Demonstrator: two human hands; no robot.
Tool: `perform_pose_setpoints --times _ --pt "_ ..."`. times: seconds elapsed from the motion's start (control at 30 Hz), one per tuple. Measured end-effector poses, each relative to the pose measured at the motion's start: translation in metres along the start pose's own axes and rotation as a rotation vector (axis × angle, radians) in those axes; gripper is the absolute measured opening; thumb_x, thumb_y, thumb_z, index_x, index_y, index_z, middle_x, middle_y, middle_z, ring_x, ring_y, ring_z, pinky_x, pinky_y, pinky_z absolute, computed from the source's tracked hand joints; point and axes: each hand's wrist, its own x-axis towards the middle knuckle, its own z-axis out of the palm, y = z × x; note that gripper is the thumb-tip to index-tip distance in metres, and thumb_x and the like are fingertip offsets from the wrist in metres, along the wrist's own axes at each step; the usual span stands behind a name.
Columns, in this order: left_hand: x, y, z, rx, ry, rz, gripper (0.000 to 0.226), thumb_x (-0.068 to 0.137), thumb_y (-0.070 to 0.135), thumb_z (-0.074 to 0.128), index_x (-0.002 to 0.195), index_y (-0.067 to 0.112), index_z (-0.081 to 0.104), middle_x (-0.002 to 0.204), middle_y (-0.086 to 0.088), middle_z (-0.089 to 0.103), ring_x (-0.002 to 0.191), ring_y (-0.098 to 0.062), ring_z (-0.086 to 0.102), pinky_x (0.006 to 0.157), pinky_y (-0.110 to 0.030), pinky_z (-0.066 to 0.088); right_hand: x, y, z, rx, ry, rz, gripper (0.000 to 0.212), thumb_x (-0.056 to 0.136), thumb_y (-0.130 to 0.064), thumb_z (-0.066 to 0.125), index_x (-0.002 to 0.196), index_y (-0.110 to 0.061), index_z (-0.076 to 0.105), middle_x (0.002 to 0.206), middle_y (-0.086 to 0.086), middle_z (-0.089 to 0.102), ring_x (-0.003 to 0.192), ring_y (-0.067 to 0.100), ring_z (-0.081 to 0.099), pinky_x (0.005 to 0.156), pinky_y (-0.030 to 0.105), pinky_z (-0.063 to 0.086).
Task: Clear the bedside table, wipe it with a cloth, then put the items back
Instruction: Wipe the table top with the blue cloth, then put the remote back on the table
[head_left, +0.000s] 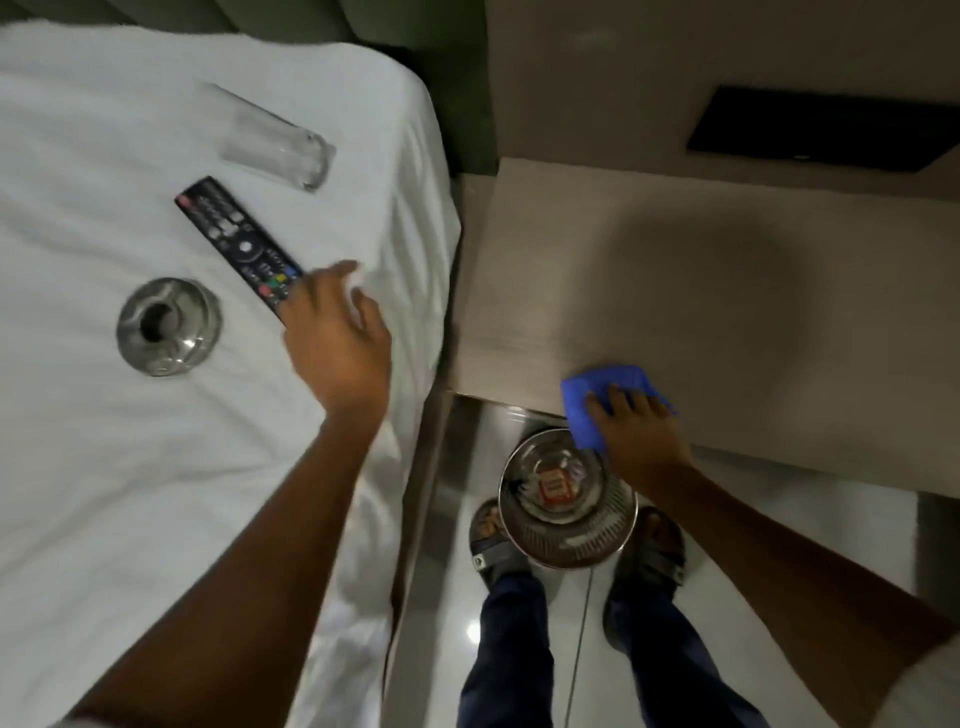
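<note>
Three items: we see them lying on the white sheeted bed (156, 493), off the table.
Table: our pale wood-grain bedside table (701, 270) is bare; wiping is underway, we judge.
Remote: long black remote control (234, 244), rigid and light; we would take it across its narrow sides.
Glass: clear tall drinking glass (275, 137) on its side, smooth and breakable; we would wrap its middle.
Ashtray: round steel ashtray (167, 326), hard, slick; we would pinch its rim.
Cloth: soft blue cleaning cloth (597, 400) at the table's near edge.
Right hand (641, 431): pressed flat on the cloth, fingers spread.
Left hand (335, 338): reaching at the remote's near end; blurred, so we cannot tell its grip.
</note>
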Motion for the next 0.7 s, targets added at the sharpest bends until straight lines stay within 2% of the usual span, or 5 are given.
perform_pose_setpoints --times 0.13,0.27,0.43,0.53,0.7 --pt "0.048 -0.021 -0.012 0.212 -0.022 -0.465 0.059 0.088 0.040 0.058 0.137 0.011 0.044 0.140 -0.017 0.047 0.130 -0.034 0.043 0.101 -0.047 0.041 -0.024 -0.011 -0.020 0.487 0.139 0.122 0.062 0.069 -0.022 0.074 0.127 -0.011 0.054 0.112 0.018 0.066 0.085 0.039 0.066 0.074 0.045 0.054" --pt "0.067 -0.036 -0.014 0.064 -0.148 -0.733 0.074 0.081 0.033 0.069 0.142 0.005 0.036 0.141 -0.020 0.048 0.131 -0.039 0.046 0.104 -0.050 0.044 -0.037 -0.001 -0.038 0.806 0.194 0.333 0.048 0.080 -0.026 0.061 0.126 -0.025 0.044 0.104 0.002 0.064 0.072 0.017 0.060 0.055 0.021 0.042" --pt "0.067 -0.051 -0.036 -0.047 -0.258 -0.792 0.039 0.075 0.021 0.066 0.108 -0.001 0.067 0.102 -0.022 0.072 0.088 -0.039 0.070 0.077 -0.044 0.060 -0.038 0.017 -0.058 1.092 0.184 0.432 0.035 0.076 -0.020 0.061 0.109 -0.030 0.053 0.082 -0.006 0.065 0.066 0.005 0.059 0.049 0.019 0.040" --pt "0.046 -0.037 -0.050 -0.298 -0.357 -0.869 0.038 0.080 0.009 0.061 0.115 -0.004 0.060 0.098 -0.022 0.070 0.061 -0.030 0.068 0.048 -0.030 0.059 -0.031 0.017 -0.072 1.159 0.188 0.389 0.031 0.079 -0.017 0.058 0.107 -0.029 0.056 0.077 -0.008 0.064 0.064 0.005 0.059 0.051 0.020 0.040" --pt "-0.005 0.034 -0.061 -0.638 -0.513 -0.709 0.043 0.090 0.001 0.060 0.128 0.015 0.043 0.092 -0.008 0.063 0.050 -0.021 0.065 0.043 -0.026 0.054 -0.003 0.008 -0.108 1.102 0.313 0.265 0.044 0.082 -0.021 0.049 0.126 -0.025 0.054 0.111 0.001 0.069 0.092 0.018 0.064 0.078 0.019 0.040"
